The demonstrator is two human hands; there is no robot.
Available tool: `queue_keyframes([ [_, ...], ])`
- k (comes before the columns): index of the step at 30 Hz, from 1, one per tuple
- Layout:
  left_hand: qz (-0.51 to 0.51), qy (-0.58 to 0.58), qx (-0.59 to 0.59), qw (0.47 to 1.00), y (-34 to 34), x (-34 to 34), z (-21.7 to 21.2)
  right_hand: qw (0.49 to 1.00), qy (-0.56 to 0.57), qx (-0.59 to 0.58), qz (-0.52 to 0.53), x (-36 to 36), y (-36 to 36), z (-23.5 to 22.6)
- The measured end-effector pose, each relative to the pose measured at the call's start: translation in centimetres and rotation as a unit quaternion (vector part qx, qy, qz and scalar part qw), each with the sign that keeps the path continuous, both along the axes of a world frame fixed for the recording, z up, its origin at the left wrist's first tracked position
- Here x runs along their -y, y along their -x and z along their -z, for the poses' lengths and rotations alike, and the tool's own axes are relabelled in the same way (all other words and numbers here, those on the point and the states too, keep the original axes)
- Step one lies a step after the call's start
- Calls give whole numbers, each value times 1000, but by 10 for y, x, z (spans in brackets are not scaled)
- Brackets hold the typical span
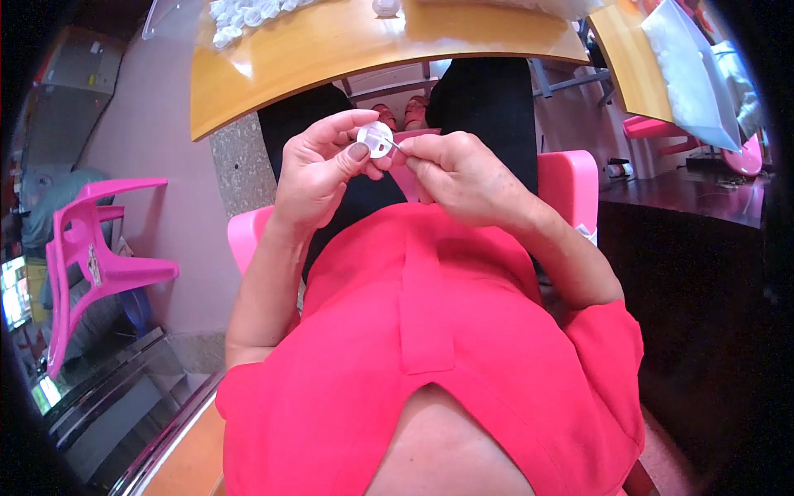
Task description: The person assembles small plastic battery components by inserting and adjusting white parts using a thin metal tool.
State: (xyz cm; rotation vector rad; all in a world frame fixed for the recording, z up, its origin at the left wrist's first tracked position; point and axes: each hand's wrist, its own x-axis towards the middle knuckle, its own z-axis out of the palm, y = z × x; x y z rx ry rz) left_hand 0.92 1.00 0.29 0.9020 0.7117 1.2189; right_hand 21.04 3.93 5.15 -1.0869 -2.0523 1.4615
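Between the thumb and fingers of my left hand [317, 172] is a small round white plastic piece [372, 135], its face turned up. A little dark reddish spot shows on that face. My right hand [465, 172] pinches a thin metallic stick-like tool [391, 144], its tip touching or just over the white piece. Most of the tool is hidden by my fingers, so its exact kind is unclear. Both hands are held above my lap, just short of the table edge.
Beyond my hands stands a wooden table [306, 70] with a heap of small white pieces [240, 18] and one round white piece [385, 7]. A bag of white pieces [686, 78] lies at the right. A pink chair [103, 256] is on the left, a dark cabinet [678, 198] on the right.
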Motion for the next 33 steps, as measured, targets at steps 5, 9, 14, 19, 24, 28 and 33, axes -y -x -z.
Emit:
queue_keyframes([
  [5, -37, -5, -31, 999, -1, 1, 0, 1000, 13, 2, 6, -1, 2, 3],
  [9, -38, -7, -30, 999, -3, 1, -1, 1000, 14, -2, 9, 0, 3, 3],
  [14, -30, -12, -21, 999, -5, 2, 0, 998, 55, 13, 4, -2, 2, 1],
  [19, -38, -21, -16, 999, -7, 3, 0, 999, -8, -28, 14, 3, 3, 11],
  [24, -47, -13, -15, 999, -7, 5, 0, 996, -78, -31, -2, 7, 2, 13],
  [28, -56, -35, -80, 995, -8, 8, 2, 986, -163, 38, -21, 8, 1, 16],
  [33, -73, -10, -117, 990, -16, 11, -4, 955, -228, 182, -61, 11, 2, 10],
])
